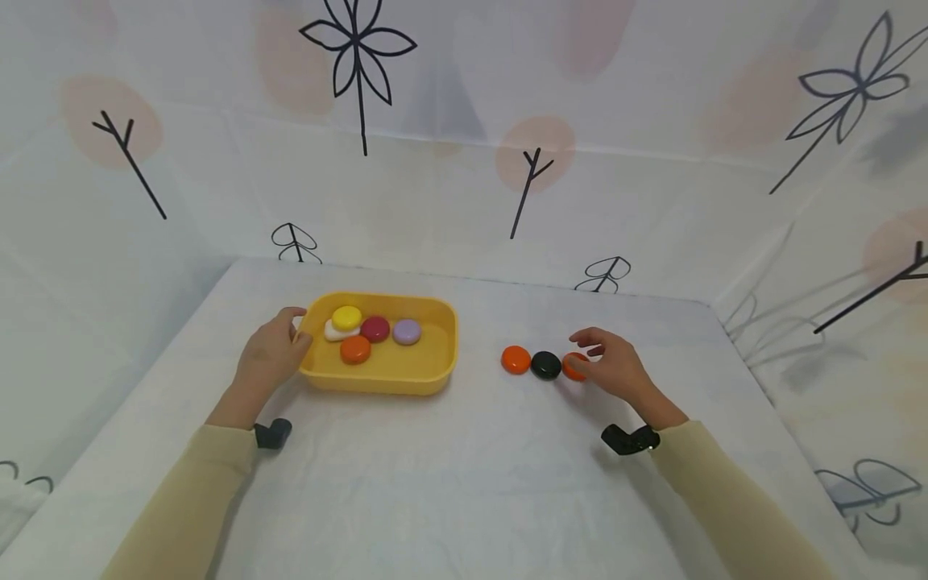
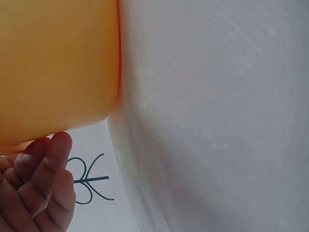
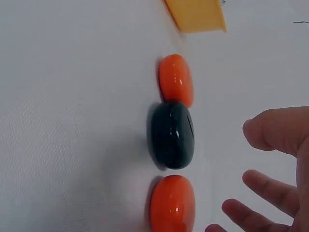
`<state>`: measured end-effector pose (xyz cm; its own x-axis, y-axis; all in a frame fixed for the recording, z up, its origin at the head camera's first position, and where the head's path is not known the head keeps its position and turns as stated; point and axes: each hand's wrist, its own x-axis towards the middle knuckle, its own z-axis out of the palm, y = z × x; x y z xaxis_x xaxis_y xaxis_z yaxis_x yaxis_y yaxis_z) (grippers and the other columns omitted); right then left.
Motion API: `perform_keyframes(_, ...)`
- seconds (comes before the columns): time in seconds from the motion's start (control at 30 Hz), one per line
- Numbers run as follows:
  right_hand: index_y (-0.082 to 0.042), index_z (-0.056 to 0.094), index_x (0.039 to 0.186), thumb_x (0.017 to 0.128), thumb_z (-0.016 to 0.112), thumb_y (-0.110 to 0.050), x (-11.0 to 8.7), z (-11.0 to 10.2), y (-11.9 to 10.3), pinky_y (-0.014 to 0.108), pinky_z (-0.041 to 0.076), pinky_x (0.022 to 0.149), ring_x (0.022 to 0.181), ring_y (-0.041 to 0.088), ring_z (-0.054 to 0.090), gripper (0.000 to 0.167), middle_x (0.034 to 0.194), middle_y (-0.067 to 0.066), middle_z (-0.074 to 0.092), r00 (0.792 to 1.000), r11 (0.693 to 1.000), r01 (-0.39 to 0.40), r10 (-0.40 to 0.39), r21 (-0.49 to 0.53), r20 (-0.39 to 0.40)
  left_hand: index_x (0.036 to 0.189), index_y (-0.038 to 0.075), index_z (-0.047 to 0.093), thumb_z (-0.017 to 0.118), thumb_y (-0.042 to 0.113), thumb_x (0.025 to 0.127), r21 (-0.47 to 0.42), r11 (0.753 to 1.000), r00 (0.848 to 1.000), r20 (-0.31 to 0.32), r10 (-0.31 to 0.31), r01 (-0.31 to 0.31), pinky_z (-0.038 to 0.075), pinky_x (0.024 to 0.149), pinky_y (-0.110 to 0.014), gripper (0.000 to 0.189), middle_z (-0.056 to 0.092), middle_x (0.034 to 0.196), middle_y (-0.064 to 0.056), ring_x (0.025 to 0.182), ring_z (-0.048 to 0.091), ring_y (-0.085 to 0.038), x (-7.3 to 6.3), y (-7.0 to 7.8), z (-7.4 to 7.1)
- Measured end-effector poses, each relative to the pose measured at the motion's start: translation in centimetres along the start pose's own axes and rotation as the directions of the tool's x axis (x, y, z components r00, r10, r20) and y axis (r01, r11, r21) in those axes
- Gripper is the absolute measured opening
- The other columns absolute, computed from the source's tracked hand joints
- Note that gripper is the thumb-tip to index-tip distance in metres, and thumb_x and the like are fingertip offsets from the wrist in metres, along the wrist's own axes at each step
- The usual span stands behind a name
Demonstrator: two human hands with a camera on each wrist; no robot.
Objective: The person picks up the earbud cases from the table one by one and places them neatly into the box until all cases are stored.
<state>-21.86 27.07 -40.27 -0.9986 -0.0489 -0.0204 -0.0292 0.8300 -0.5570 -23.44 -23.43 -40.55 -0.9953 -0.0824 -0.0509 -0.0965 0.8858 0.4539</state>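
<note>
A yellow tray (image 1: 377,383) stands left of the middle of the table, holding several smooth rounded pieces like painted pebbles: yellow (image 1: 346,317), white, dark red (image 1: 374,329), lilac (image 1: 407,331) and orange (image 1: 355,350). My left hand (image 1: 270,354) holds the tray's left edge; in the left wrist view its curled fingers (image 2: 57,154) meet the tray wall. To the right, an orange pebble (image 1: 515,360), a black pebble (image 1: 546,366) and another orange pebble (image 3: 173,205) lie in a row. Over the last one hovers my right hand (image 1: 612,366), fingers spread and apart from it, nothing held.
White cloth covers the table (image 1: 435,499). Behind it and along both sides rise patterned fabric walls (image 1: 435,201) with leaf and twig drawings. Each wrist wears a dark band with a small device (image 1: 631,440).
</note>
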Motion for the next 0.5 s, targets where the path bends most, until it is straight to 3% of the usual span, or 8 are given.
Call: perform_keyframes(0.5, -0.009, 0.057, 0.126, 0.087, 0.066, -0.03, 0.9, 0.4, -2.5, 0.049, 0.049, 0.093, 0.118, 0.037, 0.055, 0.045, 0.129, 0.016, 0.058, 0.999, 0.995, 0.032, -0.031, 0.095, -0.012, 0.144, 0.004, 0.033, 0.042, 0.024, 0.094, 0.005, 1.0, 1.0, 0.017, -0.019, 0.019, 0.041, 0.055, -0.028, 0.055, 0.05, 0.088, -0.012, 0.067, 0.048, -0.021, 0.0, 0.3, -0.2)
